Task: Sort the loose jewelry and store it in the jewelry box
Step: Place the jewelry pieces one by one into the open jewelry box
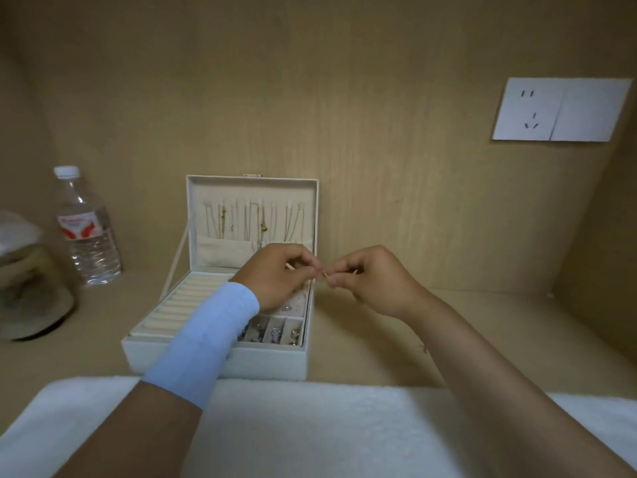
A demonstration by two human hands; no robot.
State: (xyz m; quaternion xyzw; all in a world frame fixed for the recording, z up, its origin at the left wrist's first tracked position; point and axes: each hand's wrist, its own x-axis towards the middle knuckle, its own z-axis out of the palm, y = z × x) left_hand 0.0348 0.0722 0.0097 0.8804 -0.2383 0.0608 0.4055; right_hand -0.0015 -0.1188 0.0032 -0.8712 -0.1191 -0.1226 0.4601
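Observation:
A white jewelry box (213,362) stands open on the wooden desk, its lid upright with several thin chains (255,219) hanging inside. Cream ring rolls (169,305) fill its left half; small compartments (275,331) at the right hold earrings and rings. My left hand (275,274), with a light blue wristband, hovers over the box's right side. My right hand (372,274) is just right of the box. Both hands pinch a tiny gold piece (325,274) between their fingertips; what kind of jewelry it is cannot be made out.
A clear water bottle (86,229) stands left of the box, with a blurred glass jar (27,277) at the far left edge. A white towel (310,429) covers the desk's near edge. A wall socket (558,110) sits high on the right of the wooden back panel.

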